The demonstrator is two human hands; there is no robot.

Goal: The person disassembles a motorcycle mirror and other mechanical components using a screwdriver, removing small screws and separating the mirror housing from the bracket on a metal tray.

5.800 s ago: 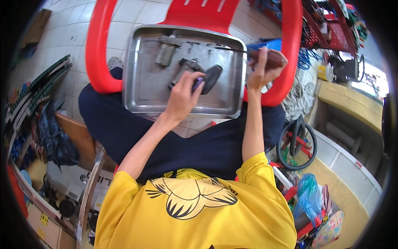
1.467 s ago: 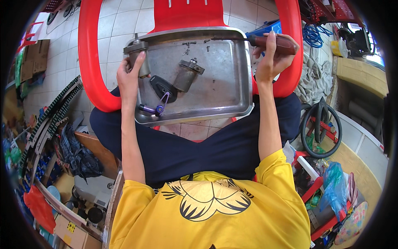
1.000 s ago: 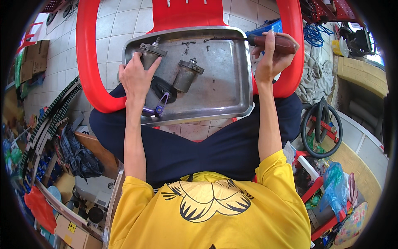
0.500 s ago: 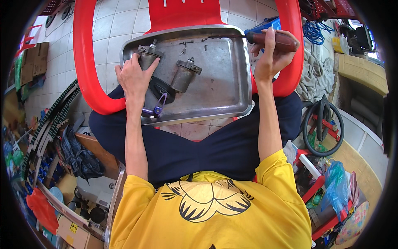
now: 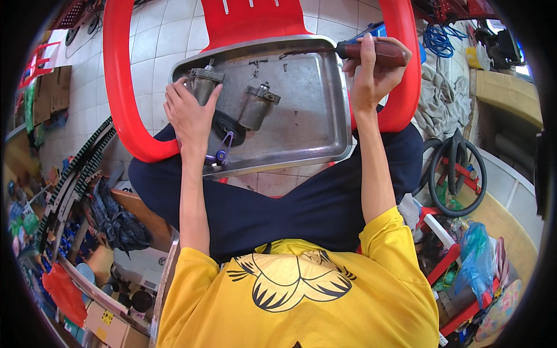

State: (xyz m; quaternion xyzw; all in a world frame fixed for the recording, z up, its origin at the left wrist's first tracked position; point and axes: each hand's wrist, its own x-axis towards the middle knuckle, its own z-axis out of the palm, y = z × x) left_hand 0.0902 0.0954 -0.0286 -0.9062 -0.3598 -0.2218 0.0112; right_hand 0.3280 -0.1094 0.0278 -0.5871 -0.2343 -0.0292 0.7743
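A metal tray [image 5: 307,122] lies across my lap on the red chair's seat side. Inside it, at the left, stands a grey starter motor [image 5: 204,81] with a shaft on top. My left hand [image 5: 188,113] wraps its side, thumb on the right and fingers on the left. A second, similar starter motor [image 5: 255,108] leans in the tray's middle. My right hand [image 5: 374,72] grips a screwdriver [image 5: 377,53] by its dark red handle, its shank pointing left over the tray's far edge. Below the tip lie several small screws [image 5: 255,69].
Near the tray's left front corner lie a black oval part [image 5: 229,126] and a purple metal piece [image 5: 220,155]. The red plastic chair [image 5: 119,75] surrounds the tray's far side. Blue cable [image 5: 441,40], grey cloth [image 5: 438,98] and a black hose [image 5: 478,180] lie at the right.
My left hand has slid slightly down the motor toward me, still around it. My right hand and the screwdriver have shifted a little to the left.
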